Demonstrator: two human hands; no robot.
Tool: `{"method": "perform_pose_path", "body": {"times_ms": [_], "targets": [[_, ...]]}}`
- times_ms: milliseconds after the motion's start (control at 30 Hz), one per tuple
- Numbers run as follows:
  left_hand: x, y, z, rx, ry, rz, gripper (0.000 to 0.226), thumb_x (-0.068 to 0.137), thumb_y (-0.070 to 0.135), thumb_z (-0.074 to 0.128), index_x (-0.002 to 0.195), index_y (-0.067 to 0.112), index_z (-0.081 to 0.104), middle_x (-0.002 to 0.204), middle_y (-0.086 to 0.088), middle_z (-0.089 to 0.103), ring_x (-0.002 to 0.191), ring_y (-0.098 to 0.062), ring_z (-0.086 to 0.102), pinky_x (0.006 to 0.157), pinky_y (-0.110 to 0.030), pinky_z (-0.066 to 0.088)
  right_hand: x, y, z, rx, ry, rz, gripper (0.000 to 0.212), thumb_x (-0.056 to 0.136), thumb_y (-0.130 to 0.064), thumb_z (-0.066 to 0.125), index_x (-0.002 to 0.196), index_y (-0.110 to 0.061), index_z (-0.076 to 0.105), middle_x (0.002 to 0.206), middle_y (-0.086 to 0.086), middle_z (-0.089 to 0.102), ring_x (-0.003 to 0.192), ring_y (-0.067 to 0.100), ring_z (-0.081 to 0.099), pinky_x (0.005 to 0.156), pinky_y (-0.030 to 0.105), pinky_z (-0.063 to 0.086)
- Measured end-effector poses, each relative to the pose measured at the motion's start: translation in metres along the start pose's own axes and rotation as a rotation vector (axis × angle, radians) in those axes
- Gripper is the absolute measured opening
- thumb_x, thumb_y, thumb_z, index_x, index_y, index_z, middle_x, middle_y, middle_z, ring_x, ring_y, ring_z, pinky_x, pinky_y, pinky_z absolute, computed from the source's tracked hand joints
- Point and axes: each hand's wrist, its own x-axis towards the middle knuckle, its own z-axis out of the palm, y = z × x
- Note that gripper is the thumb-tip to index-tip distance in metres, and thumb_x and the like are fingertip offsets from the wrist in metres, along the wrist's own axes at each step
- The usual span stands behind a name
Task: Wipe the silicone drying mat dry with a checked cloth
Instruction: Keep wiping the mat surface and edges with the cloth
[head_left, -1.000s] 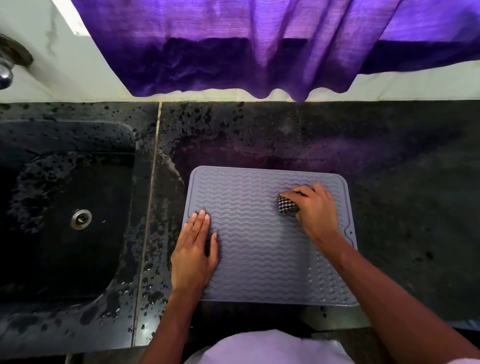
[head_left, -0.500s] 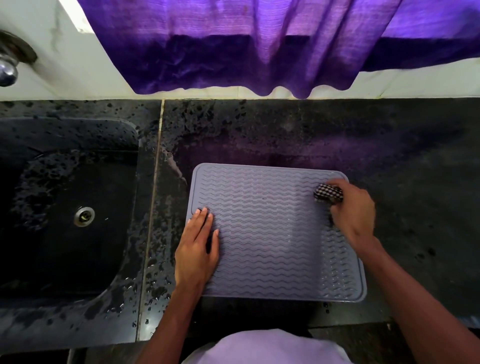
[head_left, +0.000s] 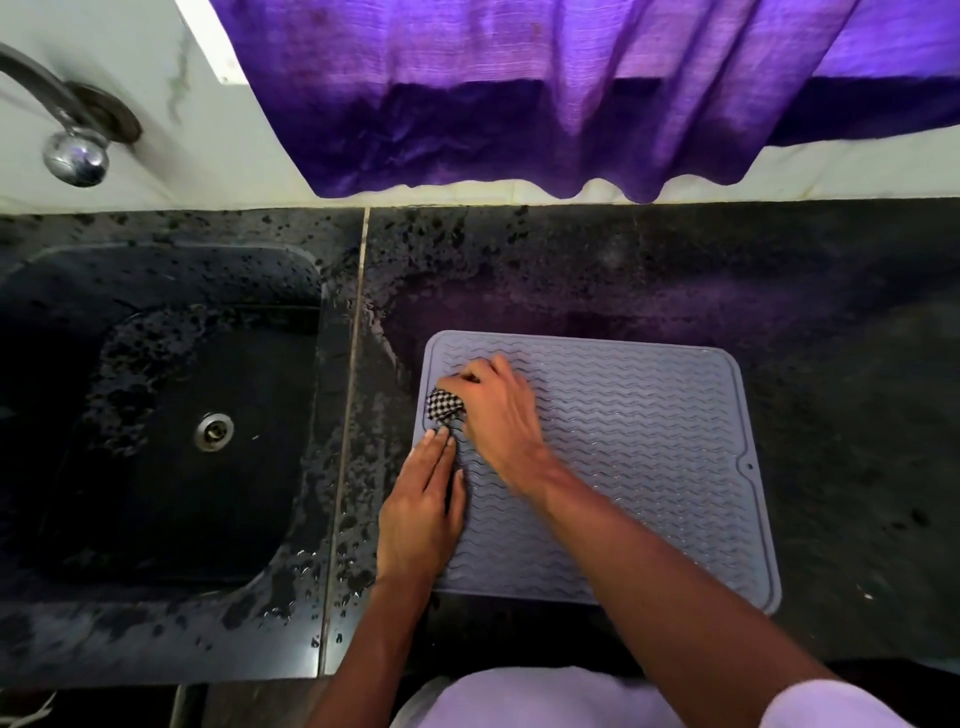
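A grey silicone drying mat (head_left: 644, 457) with wavy ridges lies flat on the black countertop (head_left: 779, 291). My right hand (head_left: 498, 415) grips a bunched black-and-white checked cloth (head_left: 443, 405) and holds it against the mat near its left edge. Just below the cloth, my left hand (head_left: 423, 504) rests flat on the mat's left edge with its fingers straight, the fingertips close to the cloth.
A black sink (head_left: 171, 415) with a metal drain (head_left: 213, 431) sits to the left, water drops all around it. A chrome tap (head_left: 72, 150) juts from the white wall at top left. A purple curtain (head_left: 545, 93) hangs over the back of the counter.
My right hand has swept the cloth from the mat's right side across to its left edge. My left hand has stayed flat on the left edge.
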Motion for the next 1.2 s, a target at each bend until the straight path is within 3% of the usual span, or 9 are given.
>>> {"method": "perform_pose_path", "body": {"times_ms": [367,633,767,900,1000,1100,1200], "targets": [[0.0,-0.003,0.0,0.031,0.005,-0.002,0.042,0.101,0.027,0.048,0.133,0.007,0.067,0.143,-0.006,0.061,0.131,-0.021,0.059,0.105,-0.035,0.052,-0.049,0.081,-0.029,-0.097,0.131,0.137,0.055,0.061,-0.002,0.084,0.11,-0.025,0.071,0.1,0.0,0.067,0.096,0.028,0.055,0.074,0.04,0.049],[0.0,-0.003,0.001,0.031,0.0,-0.022,0.042,0.101,0.028,0.048,0.132,0.008,0.068,0.143,-0.005,0.061,0.132,-0.019,0.058,0.104,-0.036,0.053,-0.098,0.164,-0.063,-0.201,0.115,0.305,0.062,0.06,0.004,0.075,0.114,-0.026,0.07,0.107,0.0,0.067,0.097,0.028,0.053,0.073,0.042,0.052],[0.0,-0.003,0.001,0.025,-0.016,-0.029,0.043,0.101,0.029,0.047,0.133,0.008,0.067,0.144,-0.005,0.06,0.134,-0.019,0.057,0.103,-0.039,0.055,-0.127,0.202,-0.086,-0.263,0.144,0.419,0.062,0.057,0.006,0.071,0.111,-0.025,0.072,0.104,0.001,0.067,0.087,0.03,0.05,0.063,0.036,0.05],[-0.001,-0.003,0.001,0.026,-0.017,-0.041,0.044,0.101,0.03,0.047,0.134,0.009,0.066,0.144,-0.005,0.06,0.134,-0.019,0.056,0.1,-0.04,0.057,-0.142,0.224,-0.096,-0.288,0.153,0.46,0.061,0.056,0.008,0.07,0.11,-0.022,0.073,0.101,0.006,0.066,0.085,0.034,0.049,0.059,0.039,0.05],[-0.001,-0.001,0.002,0.03,-0.01,-0.041,0.043,0.101,0.028,0.047,0.133,0.007,0.067,0.143,-0.006,0.061,0.133,-0.021,0.058,0.1,-0.041,0.057,-0.137,0.217,-0.094,-0.243,0.194,0.509,0.051,0.067,0.001,0.065,0.113,-0.021,0.07,0.103,0.008,0.066,0.087,0.035,0.049,0.064,0.04,0.048],[-0.003,0.001,0.002,0.042,0.01,-0.03,0.043,0.101,0.026,0.047,0.132,0.003,0.066,0.142,-0.011,0.061,0.131,-0.024,0.059,0.1,-0.043,0.056,-0.119,0.187,-0.085,-0.039,0.302,0.532,0.058,0.066,0.0,0.062,0.119,-0.024,0.064,0.109,0.005,0.069,0.093,0.03,0.06,0.079,0.035,0.048],[-0.005,0.001,0.001,0.048,0.042,-0.03,0.042,0.102,0.022,0.046,0.133,-0.001,0.064,0.14,-0.014,0.062,0.129,-0.027,0.061,0.1,-0.044,0.056,-0.097,0.128,-0.062,0.178,0.295,0.329,0.058,0.066,0.007,0.065,0.115,-0.025,0.067,0.108,-0.003,0.07,0.099,0.02,0.061,0.092,0.032,0.047]]}}
